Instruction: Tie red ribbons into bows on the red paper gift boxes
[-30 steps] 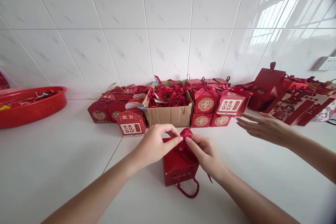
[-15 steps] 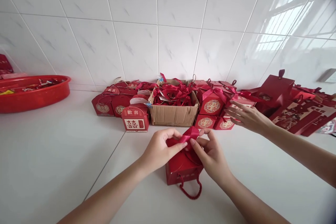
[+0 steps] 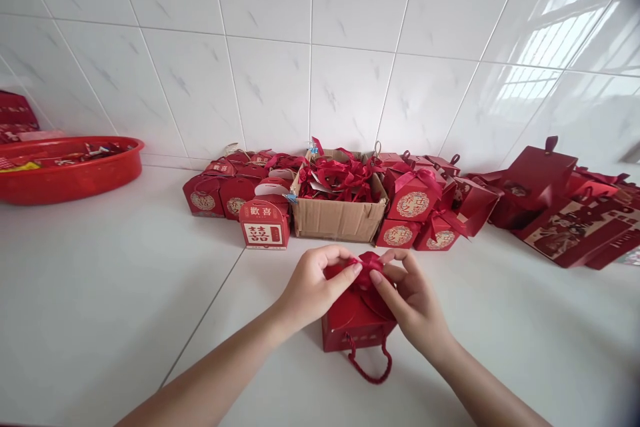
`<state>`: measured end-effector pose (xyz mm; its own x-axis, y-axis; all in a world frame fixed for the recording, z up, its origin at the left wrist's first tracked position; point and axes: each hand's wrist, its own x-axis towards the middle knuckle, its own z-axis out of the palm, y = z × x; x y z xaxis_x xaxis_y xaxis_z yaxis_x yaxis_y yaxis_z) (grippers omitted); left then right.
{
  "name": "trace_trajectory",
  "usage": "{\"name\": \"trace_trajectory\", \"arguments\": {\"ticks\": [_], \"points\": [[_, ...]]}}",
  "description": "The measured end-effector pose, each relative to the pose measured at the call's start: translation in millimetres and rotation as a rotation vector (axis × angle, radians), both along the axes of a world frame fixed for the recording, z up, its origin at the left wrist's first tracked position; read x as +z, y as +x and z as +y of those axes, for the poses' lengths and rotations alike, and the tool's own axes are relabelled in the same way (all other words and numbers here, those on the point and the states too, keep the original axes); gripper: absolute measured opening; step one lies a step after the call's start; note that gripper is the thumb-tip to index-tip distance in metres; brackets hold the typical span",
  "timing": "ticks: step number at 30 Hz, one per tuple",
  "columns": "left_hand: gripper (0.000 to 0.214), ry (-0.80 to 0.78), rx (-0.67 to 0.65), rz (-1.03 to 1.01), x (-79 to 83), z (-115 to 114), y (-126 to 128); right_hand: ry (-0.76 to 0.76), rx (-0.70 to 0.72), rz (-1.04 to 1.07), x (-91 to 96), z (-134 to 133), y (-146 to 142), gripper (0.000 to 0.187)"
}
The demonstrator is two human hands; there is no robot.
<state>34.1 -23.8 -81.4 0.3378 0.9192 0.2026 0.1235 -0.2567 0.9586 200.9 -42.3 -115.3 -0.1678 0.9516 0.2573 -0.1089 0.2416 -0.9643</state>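
A red gift box (image 3: 354, 317) stands on the white surface in front of me, its twisted cord handle (image 3: 370, 377) hanging down on the near side. On its top lies a shiny red ribbon (image 3: 369, 264), looped into a bow shape. My left hand (image 3: 317, 283) pinches the ribbon's left part between thumb and index finger. From the right, my right hand (image 3: 413, 297) grips the ribbon with thumb and bent fingers. Fingers cover part of the ribbon, so how the knot sits cannot be made out.
Behind the gift box, a cardboard box (image 3: 337, 219) holds red ribbons. Small red boxes (image 3: 264, 227) stand to its left, with stacked bow-tied boxes (image 3: 413, 197) to its right. Red paper bags (image 3: 575, 227) lean farther right. A red basin (image 3: 75, 177) with wrapped sweets stands far left.
My fingers have drawn the ribbon lower and closer to the box top. Another person's hand, earlier at the right stack, has left the view; a box there now sits tilted. The view has shifted slightly.
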Motion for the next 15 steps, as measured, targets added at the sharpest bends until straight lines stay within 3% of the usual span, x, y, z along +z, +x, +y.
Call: {"name": "trace_trajectory", "arguments": {"ticks": [10,15], "points": [[0.014,0.014,0.049,0.021,1.5,-0.1,-2.8,0.026,0.090,-0.031,-0.3,0.8,6.7,0.020],[0.016,0.036,0.027,0.035,2.1,0.3,-4.0,0.099,0.046,-0.117,-0.4,1.9,8.5,0.021]]}}
